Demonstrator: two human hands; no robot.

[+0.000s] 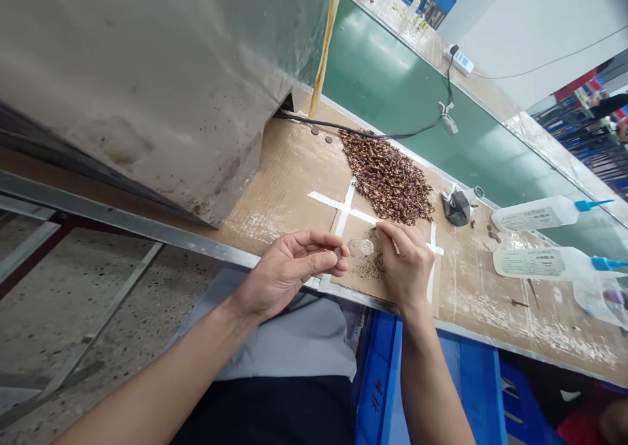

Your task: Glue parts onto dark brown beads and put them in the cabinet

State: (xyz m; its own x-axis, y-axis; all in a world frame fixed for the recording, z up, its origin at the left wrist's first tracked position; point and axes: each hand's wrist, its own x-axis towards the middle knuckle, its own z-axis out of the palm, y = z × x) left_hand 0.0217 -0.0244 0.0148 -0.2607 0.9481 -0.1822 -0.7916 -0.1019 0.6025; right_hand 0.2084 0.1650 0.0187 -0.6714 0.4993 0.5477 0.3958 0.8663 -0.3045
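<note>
My left hand pinches a small brown disc between thumb and fingers, above the cardboard near the table's front edge. A clear round plastic piece shows between my two hands; whether it lies on the cardboard or is held, I cannot tell. Close on its right, my right hand is closed with thumb and forefinger together. What it pinches, if anything, is hidden. Just beyond the hands is a heap of small dark red-brown and yellowish pieces. Fine dark crumbs are scattered beneath.
A large metal housing stands at left, with a black cable running from it. White tape strips cross the cardboard. Two bottles with blue nozzles lie at right, near a dark crumpled item. Below is a blue crate.
</note>
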